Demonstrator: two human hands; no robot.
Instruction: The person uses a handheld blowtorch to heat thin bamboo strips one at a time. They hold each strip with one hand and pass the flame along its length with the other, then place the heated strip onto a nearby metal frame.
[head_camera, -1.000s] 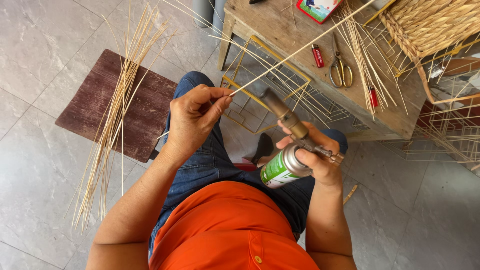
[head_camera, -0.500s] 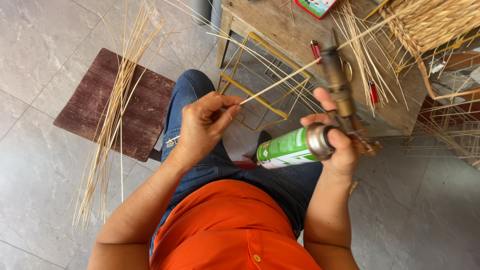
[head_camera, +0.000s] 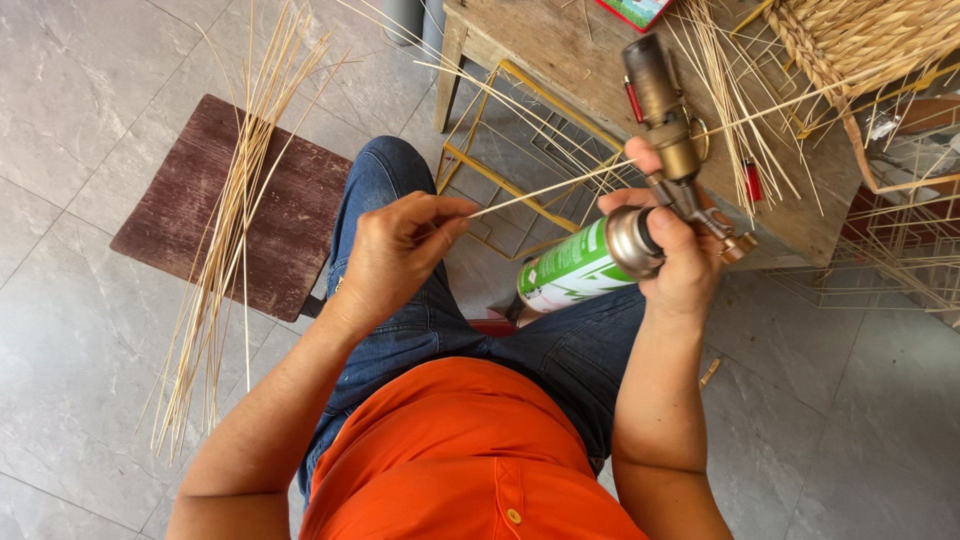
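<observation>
My left hand (head_camera: 395, 255) pinches the near end of a thin pale reed stick (head_camera: 560, 185) that slants up to the right across the bench. My right hand (head_camera: 680, 255) grips a gas torch (head_camera: 660, 110) with a brass nozzle, screwed onto a green and white gas can (head_camera: 570, 270). The nozzle points up and away, and the reed passes just behind the torch head. No flame is visible. I sit in blue jeans and an orange top.
A wooden bench (head_camera: 560, 60) ahead carries loose reeds (head_camera: 735, 110), red lighters (head_camera: 752, 180) and a woven basket (head_camera: 870, 45). A yellow wire frame (head_camera: 500, 170) stands under the bench. A bundle of reeds (head_camera: 235, 230) lies over a dark wooden board (head_camera: 290, 220) at left.
My right hand has lifted and turned the torch from pointing left and low to nozzle up near the reed. My left hand has kept hold of the reed and shifted slightly.
</observation>
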